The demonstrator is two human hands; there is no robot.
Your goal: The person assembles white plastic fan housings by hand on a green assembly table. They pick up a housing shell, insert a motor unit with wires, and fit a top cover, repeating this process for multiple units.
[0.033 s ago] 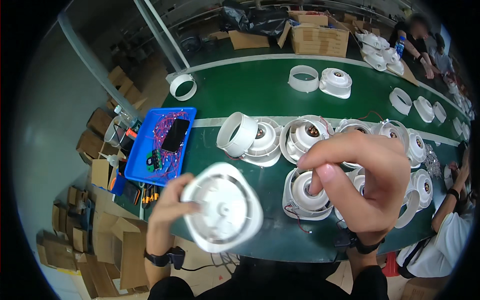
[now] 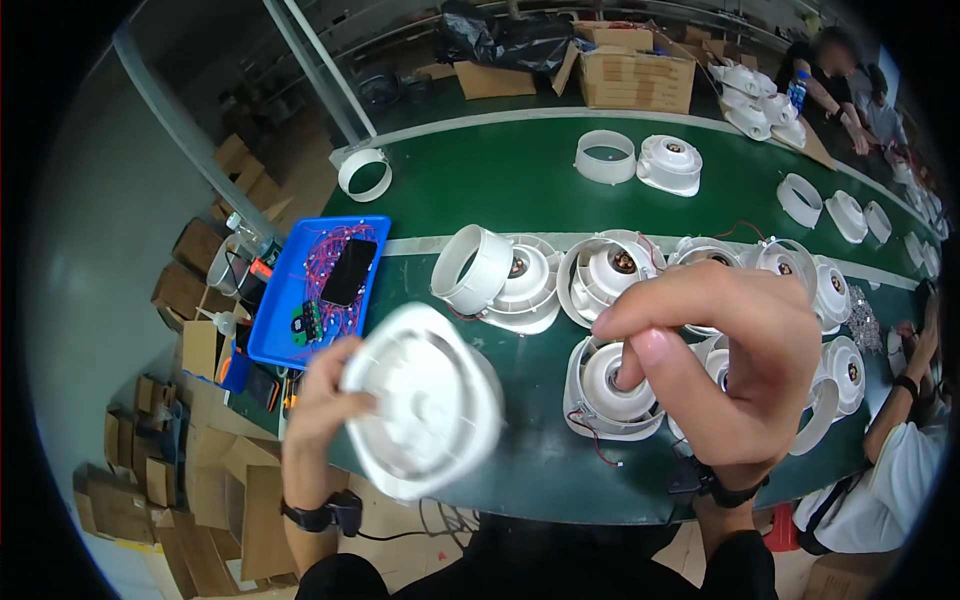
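My left hand (image 2: 325, 400) grips the left edge of a white plastic fan housing (image 2: 418, 400), holding it up over the table's near edge. The housing is tilted and blurred by motion, its rounded-square face with a round recess toward me. My right hand (image 2: 730, 350) is raised close to the view, thumb and index finger pressed together; whatever the pinch may hold is too small or hidden to make out. Behind it several white housings stand on the green table, partly covered by the hand. One housing (image 2: 615, 392) with copper-wound motor parts and a thin wire lies just left of it.
A blue tray (image 2: 262, 325) with red wires, a phone (image 2: 350, 272) and a green circuit board (image 2: 306, 322) stands at the left. White rings (image 2: 462, 268) and housings sit along the table. Co-workers are at the right. Cardboard boxes (image 2: 640, 82) stand at the back.
My left hand has moved slightly left and up with the fan housing, which has turned so that more of its side shows. My right hand keeps its place and pinch.
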